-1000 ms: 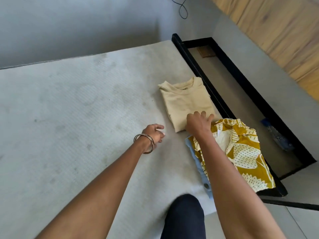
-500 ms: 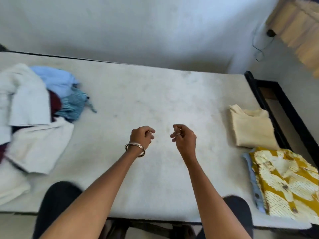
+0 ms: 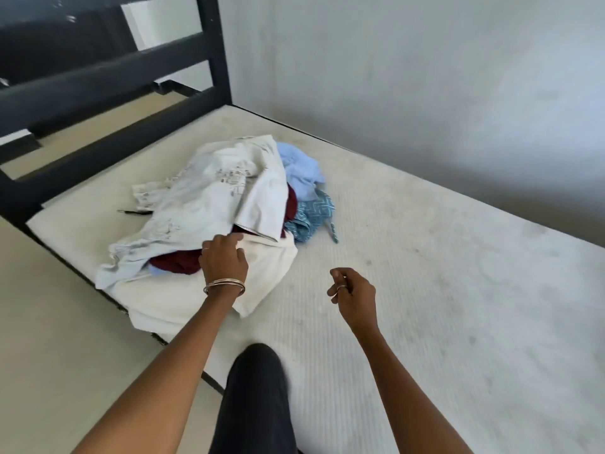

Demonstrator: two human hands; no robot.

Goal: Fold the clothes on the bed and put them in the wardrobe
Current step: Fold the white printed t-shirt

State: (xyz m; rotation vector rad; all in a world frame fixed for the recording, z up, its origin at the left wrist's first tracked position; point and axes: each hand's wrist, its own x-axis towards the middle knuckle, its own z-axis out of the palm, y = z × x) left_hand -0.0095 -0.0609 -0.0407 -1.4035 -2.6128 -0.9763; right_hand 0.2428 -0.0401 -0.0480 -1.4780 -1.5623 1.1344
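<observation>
Mattress (image 3: 425, 257): clothes pile (image 3: 209, 204) under left grip (image 3: 222, 260)

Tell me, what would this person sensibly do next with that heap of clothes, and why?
Probably close the left hand on the white garment under its fingers and draw it onto the bare mattress. That hand already reaches into the unfolded pile, while the right hand hangs loosely curled and holds nothing, free to help spread it.

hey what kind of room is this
Most likely a bedroom: a bare mattress on a black bed frame, with a pile of unfolded clothes on it, set against a plain wall.
</observation>
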